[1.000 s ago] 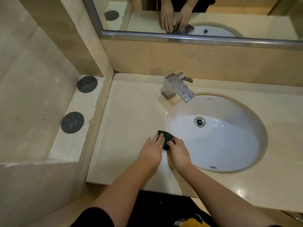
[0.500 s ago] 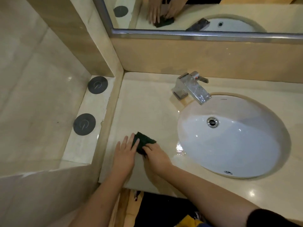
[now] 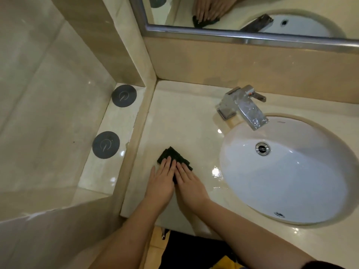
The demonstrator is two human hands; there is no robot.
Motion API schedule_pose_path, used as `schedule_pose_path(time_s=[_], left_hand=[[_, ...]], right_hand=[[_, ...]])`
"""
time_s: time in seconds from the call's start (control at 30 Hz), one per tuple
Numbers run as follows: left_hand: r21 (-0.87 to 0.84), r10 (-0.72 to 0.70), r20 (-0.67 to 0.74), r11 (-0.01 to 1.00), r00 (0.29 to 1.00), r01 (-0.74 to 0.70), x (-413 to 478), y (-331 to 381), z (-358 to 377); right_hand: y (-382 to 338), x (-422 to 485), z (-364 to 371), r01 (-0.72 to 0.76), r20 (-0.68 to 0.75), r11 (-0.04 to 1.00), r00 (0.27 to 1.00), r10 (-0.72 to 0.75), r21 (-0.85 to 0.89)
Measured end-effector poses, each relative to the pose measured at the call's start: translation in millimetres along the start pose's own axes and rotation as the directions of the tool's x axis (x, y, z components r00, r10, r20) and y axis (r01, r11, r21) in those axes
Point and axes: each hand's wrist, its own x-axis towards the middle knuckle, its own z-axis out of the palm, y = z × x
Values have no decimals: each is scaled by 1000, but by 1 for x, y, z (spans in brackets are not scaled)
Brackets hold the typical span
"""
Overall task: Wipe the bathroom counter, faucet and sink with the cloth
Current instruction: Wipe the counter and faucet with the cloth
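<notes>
Far left: pale tiled wall, then a low ledge (image 3: 116, 121) carrying two dark round discs. The upper disc (image 3: 124, 95) and lower disc (image 3: 105, 145) each bear a thin ring-and-stroke symbol, no lettering legible. A raised beige border separates the ledge from the desk (image 3: 180, 121), a glossy cream stone top. The cloth (image 3: 172, 154), dark green and folded, lies flat on the desk left of the basin, nearer the front edge than the back wall. Both hands rest on its near part. The left hand (image 3: 161, 181) is palm down with fingers straight and close together, fingertips on the cloth's left half. The right hand (image 3: 191, 186) lies just beside it, also flat with fingers extended, fingertips on the cloth's right half; the two hands touch or nearly touch along their inner edges. Neither pinches the fabric. Right of the hands is a wet patch (image 3: 216, 171) shining at the basin's edge. The faucet (image 3: 244, 106), chrome and square-bodied, stands at the back with its spout angled over the sink (image 3: 291, 181), a white oval bowl set under the desk. The drain (image 3: 262, 148) is a metal ring on the far wall of the bowl. Small printed marks sit on the far rim and near wall, too small to read. Above, a mirror (image 3: 252, 12) in a metal frame reflects the hands, cloth and faucet.
</notes>
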Motion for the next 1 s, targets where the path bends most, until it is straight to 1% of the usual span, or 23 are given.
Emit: schedule_pose_path(time_s=[0.07, 0.23, 0.33, 0.43, 0.63, 0.77, 0.87, 0.93, 1.0], left_hand=[[-9, 48, 14, 999, 999, -48, 18, -3, -12], [12, 214, 22, 977, 977, -214, 71, 25, -41], [67, 303, 47, 950, 952, -306, 100, 47, -54], [101, 369, 71, 922, 927, -374, 118, 66, -64], [122, 445, 105, 882, 889, -456, 140, 90, -73], [131, 492, 98, 855, 865, -501, 150, 99, -75], [141, 509, 109, 842, 854, -520, 155, 99, -76], [146, 521, 122, 832, 845, -535, 155, 98, -79], [155, 522, 99, 833, 847, -531, 154, 94, -82]], right_hand=[[7, 9, -6, -31, 4, 999, 1000, 31, -16], [37, 21, -15, -208, -49, 976, 978, 205, -62], [58, 26, -22, -328, -71, 944, 941, 330, 36], [75, 27, -29, -397, -93, 910, 908, 408, 118], [94, 27, -33, -444, -171, 853, 850, 498, 275], [103, 28, -36, -464, -168, 824, 829, 533, 324], [105, 31, -39, -500, -218, 787, 775, 593, 363], [104, 30, -39, -502, -206, 797, 787, 582, 336], [103, 30, -39, -483, -218, 827, 808, 548, 288]])
